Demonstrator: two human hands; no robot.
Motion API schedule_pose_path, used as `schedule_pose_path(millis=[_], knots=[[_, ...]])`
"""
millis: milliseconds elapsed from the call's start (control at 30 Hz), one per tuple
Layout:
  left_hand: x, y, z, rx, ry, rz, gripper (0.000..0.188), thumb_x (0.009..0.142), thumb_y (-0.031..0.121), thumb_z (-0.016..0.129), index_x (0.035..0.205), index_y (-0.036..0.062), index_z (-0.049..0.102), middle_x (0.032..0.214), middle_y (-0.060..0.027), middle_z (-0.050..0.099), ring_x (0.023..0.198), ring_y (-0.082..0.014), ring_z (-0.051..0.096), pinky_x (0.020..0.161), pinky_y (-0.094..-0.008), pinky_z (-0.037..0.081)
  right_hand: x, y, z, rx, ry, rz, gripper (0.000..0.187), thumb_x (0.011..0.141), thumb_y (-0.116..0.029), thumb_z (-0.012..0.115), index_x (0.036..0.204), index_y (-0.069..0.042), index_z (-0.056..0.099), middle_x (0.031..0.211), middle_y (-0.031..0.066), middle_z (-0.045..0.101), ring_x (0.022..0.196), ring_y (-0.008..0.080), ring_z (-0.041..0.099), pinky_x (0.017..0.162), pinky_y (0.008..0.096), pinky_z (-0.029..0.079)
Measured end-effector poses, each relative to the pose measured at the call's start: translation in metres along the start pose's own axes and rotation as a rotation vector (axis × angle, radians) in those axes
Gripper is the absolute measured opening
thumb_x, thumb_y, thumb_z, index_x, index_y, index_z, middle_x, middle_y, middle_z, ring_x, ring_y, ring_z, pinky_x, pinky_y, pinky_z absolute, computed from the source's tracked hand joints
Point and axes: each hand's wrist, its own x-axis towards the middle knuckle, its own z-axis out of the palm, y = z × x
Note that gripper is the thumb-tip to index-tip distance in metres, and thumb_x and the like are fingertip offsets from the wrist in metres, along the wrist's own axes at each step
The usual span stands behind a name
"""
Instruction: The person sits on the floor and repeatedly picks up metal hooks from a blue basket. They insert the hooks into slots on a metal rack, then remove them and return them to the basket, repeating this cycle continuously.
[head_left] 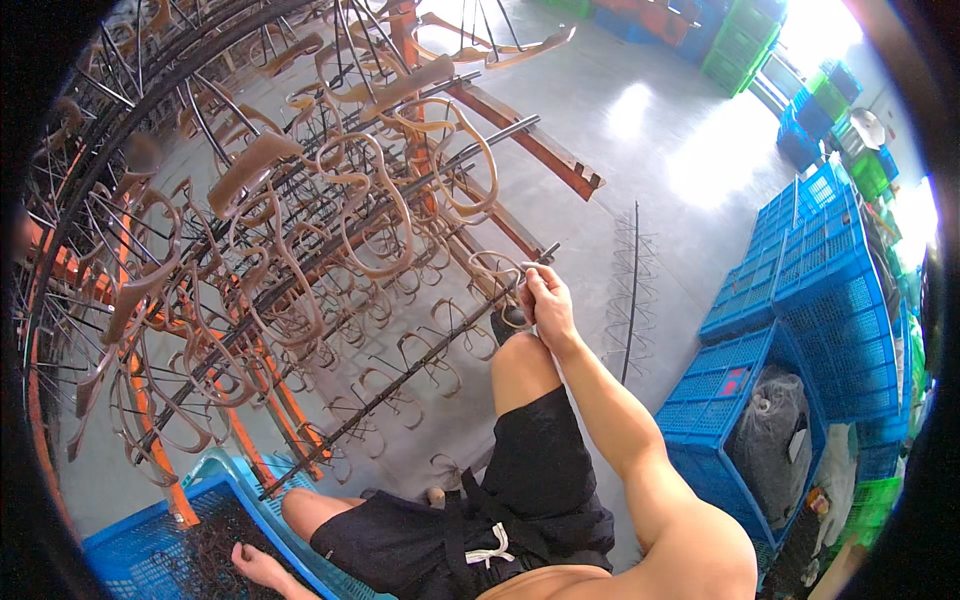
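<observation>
My right hand [545,300] is closed in a pinch at the edge of a brown eyeglass frame [492,264], near the end of a dark rod [415,370]. More frames hang along that rod. At the lower left, my left hand [260,566] is low over a blue crate [125,545], its fingers bent close together. Beneath them lies a tangle of thin dark pieces [215,545]. What those fingers hold, if anything, is too small to make out.
An orange metal rack [525,150] carries several rods hung with brown eyeglass frames [370,215]. A rod with thin wire prongs [633,290] lies on the grey floor. Blue crates [700,400] are stacked at right, one holding a dark plastic-wrapped bundle [770,430]. Green crates [742,45] stand behind.
</observation>
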Motion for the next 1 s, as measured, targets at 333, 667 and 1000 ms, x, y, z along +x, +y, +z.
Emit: schedule_pose_path(millis=[333,667,1000], knots=[[-0.046,-0.051,0.005,0.615,-0.349,-0.342,0.032,0.088,0.032,0.047,0.116,0.0199,0.055,0.125,-0.0189,0.045,0.114,-0.0372,0.045,0.089,-0.0518,0.039,-0.001,0.000,0.018,0.012,-0.022,0.072,0.019,0.093,-0.017,0.049,0.104,-0.004,0.059,0.062,-0.0032,0.049,0.048,0.0041,0.041,0.043,0.0191,0.033],[-0.055,-0.083,0.008,0.529,-0.392,-0.362,0.033,0.089,0.028,0.045,0.117,0.0126,0.053,0.125,-0.0209,0.046,0.115,-0.0377,0.044,0.091,-0.0492,0.039,-0.020,-0.005,0.033,-0.324,-0.194,0.018,0.028,0.095,-0.017,0.048,0.118,-0.004,0.056,0.062,-0.0033,0.046,0.054,0.0048,0.042,0.049,0.0205,0.037],[-0.049,-0.106,0.003,0.484,-0.413,-0.372,0.034,0.090,0.025,0.043,0.117,0.0054,0.051,0.126,-0.0229,0.046,0.115,-0.0382,0.044,0.092,-0.0465,0.039,-0.022,-0.001,0.028,-0.526,-0.173,-0.075,0.028,0.094,-0.020,0.050,0.115,-0.004,0.057,0.063,-0.0024,0.049,0.052,0.0062,0.043,0.048,0.0223,0.039]])
